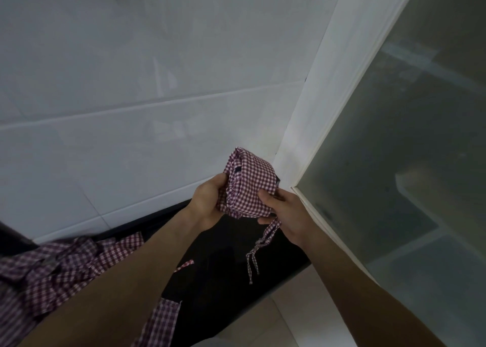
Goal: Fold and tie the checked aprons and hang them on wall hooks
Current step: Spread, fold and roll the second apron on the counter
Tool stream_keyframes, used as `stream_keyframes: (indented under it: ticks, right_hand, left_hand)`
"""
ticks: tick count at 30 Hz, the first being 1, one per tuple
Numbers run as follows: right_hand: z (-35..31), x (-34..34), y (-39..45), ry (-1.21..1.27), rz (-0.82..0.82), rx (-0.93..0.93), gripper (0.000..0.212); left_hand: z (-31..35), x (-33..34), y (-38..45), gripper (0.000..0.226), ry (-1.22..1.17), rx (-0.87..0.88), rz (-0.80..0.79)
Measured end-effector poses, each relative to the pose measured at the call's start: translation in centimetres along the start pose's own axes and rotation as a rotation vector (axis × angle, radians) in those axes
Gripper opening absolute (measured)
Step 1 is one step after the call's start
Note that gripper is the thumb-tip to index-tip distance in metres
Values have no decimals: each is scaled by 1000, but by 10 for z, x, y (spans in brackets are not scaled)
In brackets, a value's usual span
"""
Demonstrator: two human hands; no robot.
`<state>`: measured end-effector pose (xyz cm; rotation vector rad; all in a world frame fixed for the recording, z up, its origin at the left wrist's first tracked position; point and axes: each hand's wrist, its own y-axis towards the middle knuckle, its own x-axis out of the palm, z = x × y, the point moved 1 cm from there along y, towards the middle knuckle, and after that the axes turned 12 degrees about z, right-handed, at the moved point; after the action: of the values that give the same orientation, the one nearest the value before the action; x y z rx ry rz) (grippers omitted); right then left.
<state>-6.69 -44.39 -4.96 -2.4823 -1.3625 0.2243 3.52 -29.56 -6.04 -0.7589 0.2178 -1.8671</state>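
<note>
Hands are holding a folded apron [248,186] up in front of a white tiled wall [131,97], above a dark counter [223,262]. Left hand [207,204] is gripping the bundle's left edge, fingers tucked behind the cloth, thumb on the near side. Right hand [282,215] is gripping the bundle's lower right corner, thumb pressing on the front of the checks, fingers curling underneath. Apron is red-and-white checked, folded into a thick wad (a dark patch is showing in the folds at top left). Tie [263,244] is hanging loose from below the right hand, two thin ends dangling over the counter, not touching it as far as can be told.

More checked cloth, call it the pile [60,270], is lying crumpled on the counter at lower left, partly under the left forearm. Another checked flap [163,320] is hanging at the counter's near edge, by the left forearm; a small checked scrap [185,264] is showing on the dark top near it. Whether these are one apron or several cannot be told.

White frame [328,97] is running diagonally just right of the bundle, with a frosted glass panel [420,162] beside it. Blurry shapes are showing through the glass, too vague to name. Pale floor tiles [284,315] are showing below the counter, between the forearms.
</note>
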Motion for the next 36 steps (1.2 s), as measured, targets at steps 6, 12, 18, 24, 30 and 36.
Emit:
stream_keyframes:
  ticks: [6, 12, 18, 24, 30, 36]
  right_hand:
    - [-6, 6, 3, 86, 70, 20, 30]
    - [-4, 5, 3, 138, 70, 88, 28]
    - [-3, -2, 0, -164, -67, 147, 38]
    - [-12, -18, 3, -305, -183, 148, 54]
    - [-6, 1, 2, -87, 75, -64, 47]
    - [-13, 4, 0, -444, 86, -302, 40]
  left_hand:
    - [-1, 0, 0, 41, 118, 93, -26]
    - [-2, 2, -2, 47, 154, 85, -87]
    - [-5, -1, 1, 90, 232, 111, -151]
    - [-3, -4, 4, 71, 186, 83, -269]
    - [-7, -5, 5, 80, 196, -78, -368]
    - [-10, 0, 1, 107, 429, 54, -235]
